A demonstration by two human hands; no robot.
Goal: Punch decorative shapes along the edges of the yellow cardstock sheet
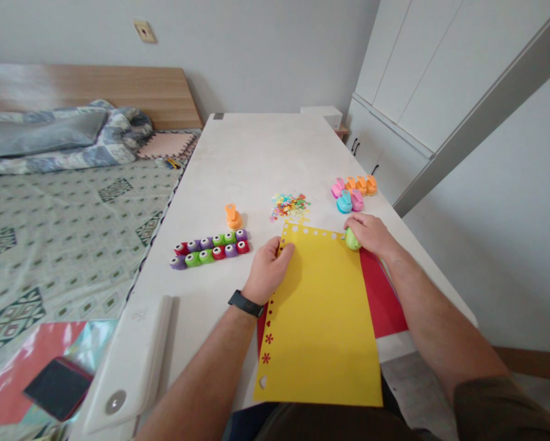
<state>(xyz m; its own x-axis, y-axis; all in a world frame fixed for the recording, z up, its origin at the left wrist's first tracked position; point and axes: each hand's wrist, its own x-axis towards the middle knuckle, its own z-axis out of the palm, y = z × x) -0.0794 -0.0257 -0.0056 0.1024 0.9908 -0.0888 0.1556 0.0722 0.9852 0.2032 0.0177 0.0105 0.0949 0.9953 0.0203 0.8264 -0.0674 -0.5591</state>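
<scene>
left hand (268, 271): fingers together, flat on yellow cardstock (321, 324), center | right hand (369, 236): fingers curled around green craft punch (353, 240) at sheet's top edge | around: red paper (385, 294) beneath, paper confetti (290, 206) above, row of craft punches (210, 248) left, cluster of craft punches (351, 193) upper right

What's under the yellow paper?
Under the yellow paper, a red sheet sticks out on the right and lower left; the covered part, and anything else beneath, can't be seen.
</scene>
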